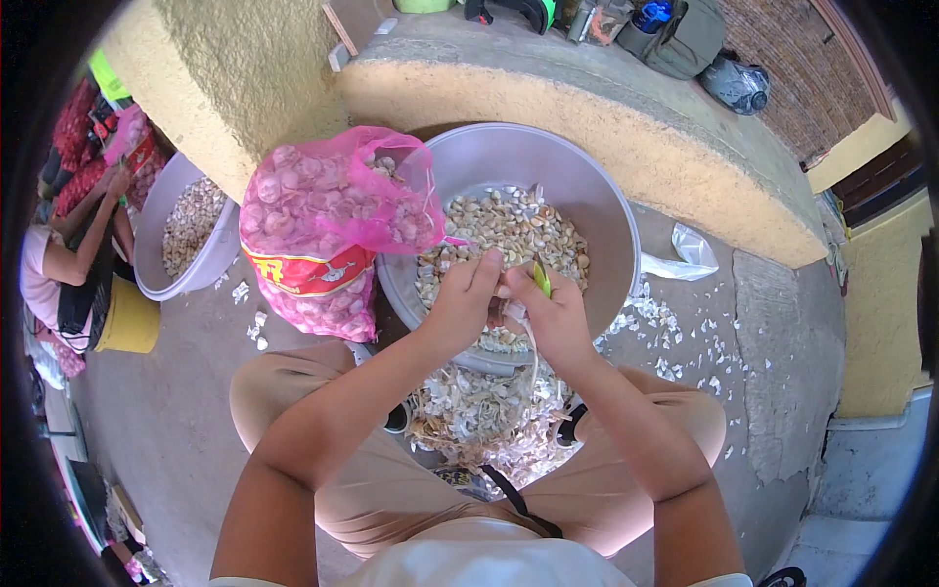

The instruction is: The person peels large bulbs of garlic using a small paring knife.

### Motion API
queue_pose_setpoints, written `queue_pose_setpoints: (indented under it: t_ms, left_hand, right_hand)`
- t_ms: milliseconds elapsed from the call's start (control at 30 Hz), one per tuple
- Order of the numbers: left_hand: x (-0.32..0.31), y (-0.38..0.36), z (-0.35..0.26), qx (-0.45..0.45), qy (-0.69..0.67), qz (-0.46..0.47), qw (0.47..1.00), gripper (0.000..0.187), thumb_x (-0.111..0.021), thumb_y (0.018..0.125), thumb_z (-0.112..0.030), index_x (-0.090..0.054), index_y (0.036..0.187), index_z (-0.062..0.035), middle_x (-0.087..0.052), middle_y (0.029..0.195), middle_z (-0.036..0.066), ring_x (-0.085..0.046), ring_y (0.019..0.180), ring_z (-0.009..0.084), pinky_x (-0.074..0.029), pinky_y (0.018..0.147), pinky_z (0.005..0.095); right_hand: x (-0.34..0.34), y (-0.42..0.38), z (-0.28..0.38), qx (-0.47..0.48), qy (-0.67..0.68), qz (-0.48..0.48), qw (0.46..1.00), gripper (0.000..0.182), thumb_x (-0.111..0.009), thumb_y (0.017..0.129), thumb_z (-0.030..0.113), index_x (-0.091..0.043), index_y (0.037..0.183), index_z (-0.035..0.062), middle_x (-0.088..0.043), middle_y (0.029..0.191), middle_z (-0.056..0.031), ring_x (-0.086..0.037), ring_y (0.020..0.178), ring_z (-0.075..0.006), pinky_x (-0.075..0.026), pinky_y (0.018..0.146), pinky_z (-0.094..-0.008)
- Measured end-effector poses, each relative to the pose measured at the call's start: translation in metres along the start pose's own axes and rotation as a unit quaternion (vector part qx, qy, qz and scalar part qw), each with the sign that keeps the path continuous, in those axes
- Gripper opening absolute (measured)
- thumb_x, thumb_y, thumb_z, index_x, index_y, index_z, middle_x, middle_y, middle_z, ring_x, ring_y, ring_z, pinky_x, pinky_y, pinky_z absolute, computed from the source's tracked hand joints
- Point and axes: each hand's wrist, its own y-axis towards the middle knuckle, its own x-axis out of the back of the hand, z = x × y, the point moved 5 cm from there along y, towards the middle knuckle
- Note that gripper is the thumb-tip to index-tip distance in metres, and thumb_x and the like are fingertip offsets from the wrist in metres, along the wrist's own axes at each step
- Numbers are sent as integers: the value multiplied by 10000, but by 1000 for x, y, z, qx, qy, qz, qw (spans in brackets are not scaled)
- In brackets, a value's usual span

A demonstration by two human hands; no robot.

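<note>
My left hand [468, 301] and my right hand [556, 315] meet over the front part of a large grey-purple basin [614, 230]. The fingers of my right hand are closed round a small knife with a green handle [542, 280]. Pinched in my left hand is a garlic bulb [513, 311], mostly hidden by the fingers. A pale strip of skin [533, 352] hangs below it. Loose garlic cloves [514, 230] cover the basin's bottom. Leaning against the basin's left side is a pink mesh bag [303, 210] full of garlic bulbs.
Garlic skins [479, 411] lie heaped between my legs, and more scraps [675, 338] are scattered right. A co-worker [64, 259] sits at left by another basin [147, 259] and a yellow bucket [129, 315]. Behind runs a low ledge [587, 127] bearing a backpack [685, 44].
</note>
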Motion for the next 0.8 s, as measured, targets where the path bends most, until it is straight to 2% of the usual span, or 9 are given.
queue_pose_setpoints:
  t_ms: [67, 133, 233, 367, 433, 533, 633, 733, 800]
  left_hand:
    - [6, 8, 15, 20, -43, -26, 999, 408, -349, 908, -387, -550, 786, -53, -545, 663, 22, -514, 520, 90, -410, 431, 227]
    - [5, 10, 10, 23, -36, -12, 999, 397, -362, 903, -389, -550, 799, -56, -551, 679, 27, -517, 523, 97, -421, 450, 232]
    - [1, 11, 0, 28, -45, -8, 999, 390, -385, 894, -400, -546, 807, -56, -539, 666, 21, -516, 521, 105, -424, 465, 234]
    - [1, 15, 0, 30, -43, -4, 999, 374, -419, 886, -397, -530, 793, -53, -488, 617, 1, -488, 503, 100, -409, 465, 230]
    - [8, 22, 5, 9, 0, 16, 1000, 379, -424, 889, -378, -525, 753, -39, -475, 599, 10, -458, 490, 91, -392, 442, 239]
    - [11, 23, 3, -36, 93, -6, 995, 383, -424, 892, -361, -523, 723, -32, -448, 569, 3, -429, 475, 76, -375, 425, 241]
    - [9, 21, -3, -58, 136, -5, 989, 384, -419, 895, -357, -522, 719, -32, -433, 557, -4, -418, 466, 72, -370, 419, 240]
    - [10, 23, 1, -23, 88, 6, 996, 379, -416, 896, -356, -521, 731, -31, -417, 545, -11, -402, 452, 72, -373, 415, 243]
    - [12, 23, 2, 4, 46, 21, 999, 359, -424, 894, -355, -515, 753, -37, -400, 547, -17, -395, 452, 77, -379, 425, 247]
  right_hand:
    - [1, -2, 2, -32, 25, -31, 999, 221, -490, 870, 214, -559, 841, 6, -548, 667, -36, -492, 566, -71, -382, 463, -214]
    - [3, -1, 3, -70, 54, -71, 994, 238, -486, 868, 239, -552, 846, 10, -554, 664, -54, -495, 530, -80, -375, 435, -213]
    - [7, 7, 1, -93, 67, 21, 993, 256, -493, 858, 271, -543, 855, 20, -559, 654, -74, -487, 471, -99, -352, 383, -215]
    - [15, 14, -17, -170, 164, 63, 970, 283, -487, 862, 303, -532, 878, 23, -563, 649, -83, -505, 455, -114, -334, 350, -209]
    - [15, 14, -17, -211, 197, 88, 953, 312, -498, 856, 332, -530, 878, 23, -566, 657, -76, -533, 477, -114, -334, 348, -201]
    - [18, 11, -4, -186, 73, 8, 980, 350, -537, 831, 368, -524, 894, 23, -563, 662, -62, -567, 513, -117, -337, 351, -186]
    - [18, 16, -6, -143, -14, 36, 989, 376, -580, 801, 377, -516, 917, 24, -559, 669, -47, -598, 565, -124, -339, 354, -176]
    - [19, 18, -6, -132, 2, 24, 991, 363, -600, 792, 346, -516, 931, 21, -559, 666, -55, -558, 512, -107, -327, 348, -174]
    - [20, 18, -12, -158, 125, 47, 978, 345, -587, 802, 326, -521, 936, 16, -561, 662, -65, -504, 463, -89, -321, 347, -174]
